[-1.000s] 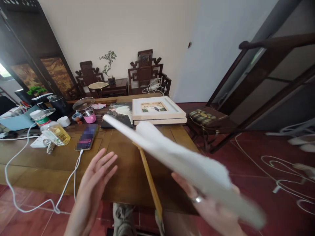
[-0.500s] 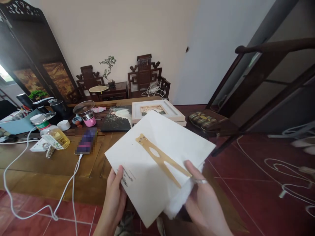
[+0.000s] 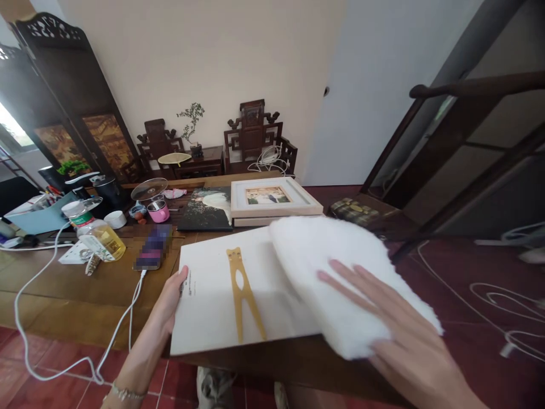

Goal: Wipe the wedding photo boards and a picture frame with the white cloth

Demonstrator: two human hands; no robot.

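Note:
A white picture frame (image 3: 208, 304) is held back side up, tilted over the table's near edge. On its back lie a gold two-legged stand (image 3: 239, 292) and a small printed label. My left hand (image 3: 172, 295) grips the frame's left edge, thumb on top. My right hand (image 3: 383, 309) holds a fluffy white cloth (image 3: 336, 244) over the frame's right part, its fingers stretched across the cloth; the thumb is hidden. The cloth covers the frame's right end, and I cannot tell how firmly it touches.
Beyond the frame lie framed photos (image 3: 276, 207) and a dark photo panel (image 3: 206, 207). A phone (image 3: 153, 247) on a white cable, a bottle of yellow liquid (image 3: 100, 238) and a pink cup (image 3: 158, 211) stand at left. A wooden chair (image 3: 460, 130) is at right.
The white cloth has come from beneath the frame's right side to above it, with my right hand. The frame has turned so its stand points nearly toward me; my left hand has shifted left.

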